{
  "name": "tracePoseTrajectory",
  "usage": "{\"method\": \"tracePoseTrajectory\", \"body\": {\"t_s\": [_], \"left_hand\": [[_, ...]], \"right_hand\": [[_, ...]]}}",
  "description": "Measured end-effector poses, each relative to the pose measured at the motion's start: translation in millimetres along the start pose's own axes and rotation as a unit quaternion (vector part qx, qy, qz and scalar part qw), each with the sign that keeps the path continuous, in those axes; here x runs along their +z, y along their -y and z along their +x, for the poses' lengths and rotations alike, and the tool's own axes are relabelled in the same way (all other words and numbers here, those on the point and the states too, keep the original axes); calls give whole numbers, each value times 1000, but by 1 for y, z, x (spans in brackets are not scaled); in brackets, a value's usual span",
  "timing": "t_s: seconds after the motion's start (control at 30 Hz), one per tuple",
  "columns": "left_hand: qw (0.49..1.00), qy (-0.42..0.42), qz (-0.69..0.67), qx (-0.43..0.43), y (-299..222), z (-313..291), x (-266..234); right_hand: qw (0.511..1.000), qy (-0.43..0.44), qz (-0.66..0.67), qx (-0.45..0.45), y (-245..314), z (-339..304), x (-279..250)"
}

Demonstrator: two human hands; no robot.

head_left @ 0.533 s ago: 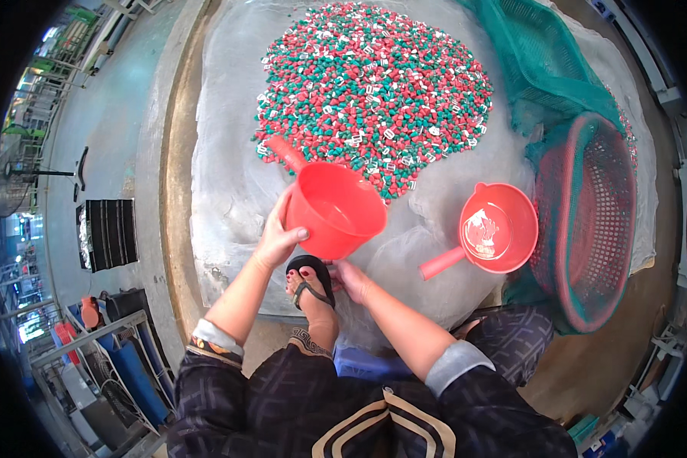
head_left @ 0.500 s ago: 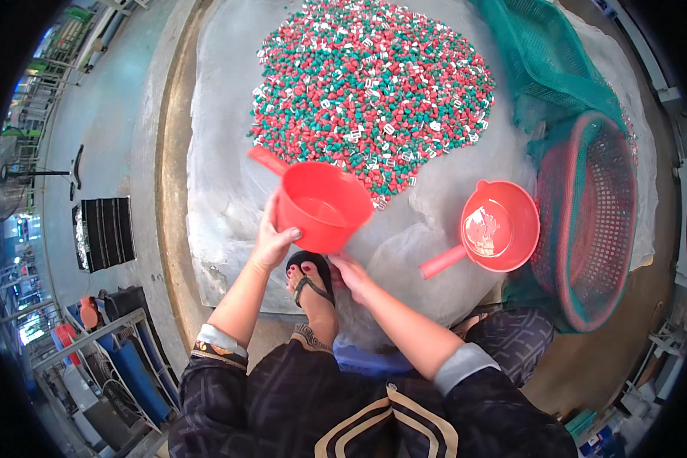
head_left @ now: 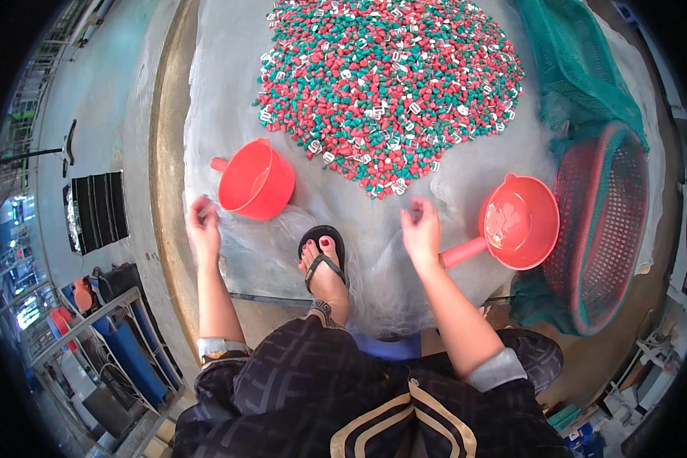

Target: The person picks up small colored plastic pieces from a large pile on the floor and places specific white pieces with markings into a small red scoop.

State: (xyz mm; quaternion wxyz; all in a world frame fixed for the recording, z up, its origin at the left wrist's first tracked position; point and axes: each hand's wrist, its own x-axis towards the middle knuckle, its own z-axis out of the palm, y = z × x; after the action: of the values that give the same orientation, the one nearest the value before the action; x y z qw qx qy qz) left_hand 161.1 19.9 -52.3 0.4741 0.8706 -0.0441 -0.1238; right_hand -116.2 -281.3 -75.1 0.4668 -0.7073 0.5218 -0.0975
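A red plastic dipper (head_left: 275,195) rests tilted on the pale plastic sheet at the left, its short handle facing away to the left. My left hand (head_left: 204,227) is just beside its near left rim, fingers loosely bent and apart, with nothing in them. A second red dipper (head_left: 519,221) sits at the right with its handle toward me. My right hand (head_left: 421,231) hovers by that handle's end, fingers partly curled and apart, holding nothing. Beyond both hands spreads a big pile of small red and green pieces (head_left: 397,84) mixed with white frame-shaped ones.
A red basket with green netting (head_left: 607,229) leans at the right, with a green basket (head_left: 580,69) beyond it. My sandalled foot (head_left: 324,263) stands on the sheet (head_left: 237,84) between my hands. A black ridged panel (head_left: 99,212) and a metal rack (head_left: 91,328) are at far left.
The dipper that my left hand held in front of me is now down on the sheet at the left, let go. My right hand has moved right and away from me, toward the other dipper's handle.
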Motion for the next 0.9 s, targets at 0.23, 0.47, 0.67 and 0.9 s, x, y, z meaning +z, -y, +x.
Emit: {"method": "tracePoseTrajectory", "body": {"t_s": [0.23, 0.47, 0.67, 0.9], "left_hand": [[840, 207, 465, 188, -124, -29, 75], [744, 264, 322, 523, -202, -57, 147], [582, 291, 246, 719, -229, -68, 307], [510, 352, 268, 738, -229, -104, 417]], "right_hand": [[990, -4, -126, -58, -2, 37, 25], [987, 21, -158, -34, -15, 20, 11], [983, -129, 127, 33, -36, -27, -32], [897, -269, 303, 178, -75, -61, -94]]}}
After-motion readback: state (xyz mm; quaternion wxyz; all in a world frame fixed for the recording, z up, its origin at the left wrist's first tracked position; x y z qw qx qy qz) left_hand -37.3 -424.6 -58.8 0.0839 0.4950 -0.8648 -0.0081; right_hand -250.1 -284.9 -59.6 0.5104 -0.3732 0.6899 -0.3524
